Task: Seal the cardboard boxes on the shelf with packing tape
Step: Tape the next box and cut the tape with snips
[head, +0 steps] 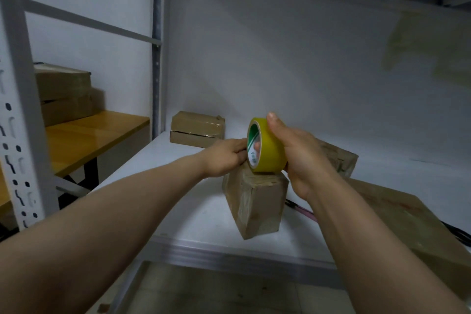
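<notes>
Your right hand (303,158) has the yellow roll (267,150) clamped, thumb over the top of the band, a fingertip showing through the core and the palm wrapped round the right side. That grip looks chosen so the roll can turn while you pull. Your left hand (224,158) is curled tight at the roll's left rim, fingers pinching there. I judge it is picking for the free end, though the end itself is too small to see. The roll sits directly over the top of the box (257,204), touching it or just clear; I cannot tell which. Held there, a pulled strip would land straight on the top flaps. The roll stands on edge: its axis runs level, left to right, and the open core faces your left hand, so tape would pay off front to back across the box top. The box stands on end, long axis upright, one vertical corner turned toward you, on the shelf (193,211) near its front lip. Behind the box to the left lie two stacked boxes (196,130), just behind it on the right another box (339,158), and to its right a wide flat carton (407,222).
</notes>
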`<action>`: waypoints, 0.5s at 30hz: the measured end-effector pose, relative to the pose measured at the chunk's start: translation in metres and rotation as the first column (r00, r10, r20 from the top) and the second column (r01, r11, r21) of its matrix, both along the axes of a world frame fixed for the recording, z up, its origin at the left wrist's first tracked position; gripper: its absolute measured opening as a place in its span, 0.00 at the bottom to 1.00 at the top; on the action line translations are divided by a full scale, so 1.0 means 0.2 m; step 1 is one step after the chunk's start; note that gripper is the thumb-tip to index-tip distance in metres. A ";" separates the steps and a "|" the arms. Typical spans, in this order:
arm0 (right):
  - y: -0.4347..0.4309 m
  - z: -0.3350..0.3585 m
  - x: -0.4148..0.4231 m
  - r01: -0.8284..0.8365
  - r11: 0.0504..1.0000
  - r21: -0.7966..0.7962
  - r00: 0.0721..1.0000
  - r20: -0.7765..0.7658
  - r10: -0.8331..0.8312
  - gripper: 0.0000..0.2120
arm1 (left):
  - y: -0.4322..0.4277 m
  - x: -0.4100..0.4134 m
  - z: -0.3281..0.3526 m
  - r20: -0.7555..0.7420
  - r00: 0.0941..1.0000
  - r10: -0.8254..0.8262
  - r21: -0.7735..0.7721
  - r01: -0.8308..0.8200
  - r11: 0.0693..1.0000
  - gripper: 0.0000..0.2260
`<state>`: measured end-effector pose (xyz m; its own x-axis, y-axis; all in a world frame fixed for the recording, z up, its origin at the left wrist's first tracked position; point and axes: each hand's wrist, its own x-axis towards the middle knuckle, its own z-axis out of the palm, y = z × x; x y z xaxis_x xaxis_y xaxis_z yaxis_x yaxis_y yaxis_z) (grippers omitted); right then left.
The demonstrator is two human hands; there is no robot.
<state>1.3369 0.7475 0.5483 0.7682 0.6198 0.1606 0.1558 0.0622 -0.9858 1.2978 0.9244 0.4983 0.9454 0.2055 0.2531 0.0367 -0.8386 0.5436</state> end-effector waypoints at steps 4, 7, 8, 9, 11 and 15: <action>-0.02 0.01 0.00 0.001 0.999 0.045 0.998 -0.057 0.001 0.16 | -0.01 0.02 -0.05 0.110 0.994 -0.029 0.125 0.015 0.992 0.27; -0.07 0.08 -0.01 -0.009 1.000 0.016 0.991 -0.134 0.011 0.11 | -0.02 0.02 -0.03 0.095 0.995 -0.030 0.152 0.015 0.988 0.24; -0.09 0.10 -0.01 -0.019 1.000 -0.004 0.989 -0.145 0.019 0.12 | -0.02 0.02 -0.03 0.106 0.994 -0.027 0.151 0.011 0.989 0.23; -0.10 0.11 -0.02 -0.020 0.999 -0.025 0.989 -0.144 0.016 0.14 | -0.02 0.02 -0.03 0.110 0.994 -0.024 0.152 0.007 0.988 0.23; -0.14 0.12 -0.02 -0.004 0.999 -0.052 0.990 -0.142 -0.003 0.18 | -0.04 0.02 -0.02 0.086 0.996 -0.013 0.172 -0.002 0.985 0.26; -0.23 0.12 -0.03 -0.034 0.997 -0.071 0.984 -0.179 0.020 0.17 | -0.04 0.01 -0.01 0.059 0.998 -0.005 0.213 -0.008 0.977 0.27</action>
